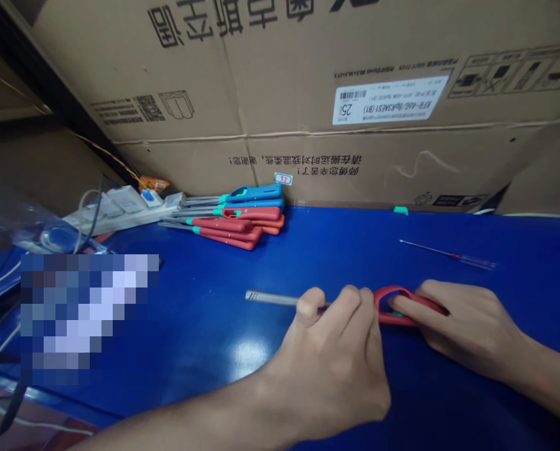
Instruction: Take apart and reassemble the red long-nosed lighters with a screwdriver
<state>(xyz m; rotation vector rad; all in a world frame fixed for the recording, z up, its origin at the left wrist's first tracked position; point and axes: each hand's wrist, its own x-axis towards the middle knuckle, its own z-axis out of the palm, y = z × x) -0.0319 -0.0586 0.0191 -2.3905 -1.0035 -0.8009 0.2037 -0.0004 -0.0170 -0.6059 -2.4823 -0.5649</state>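
A long-necked lighter (pixel 387 292) with a red handle and a metal tube lies across both hands, its tube pointing left. My left hand (pixel 339 357) is closed around the tube near the handle, leaving the tip bare. Around the red handle my right hand (pixel 468 326) is wrapped, with a finger through the trigger loop, where some green shows. Beyond them on the blue table rests a pile of similar lighters (pixel 242 219), red, orange and blue, tubes to the left. To the right lies a thin screwdriver (pixel 449 254) with a clear handle.
A large cardboard box (pixel 280 94) stands along the table's back. A white power strip (pixel 124 213) with plugs and cables sits at the left back. One small green piece (pixel 401 210) lies by the box. Part of the left side is pixelated. The blue table (pixel 205 338) runs beneath.
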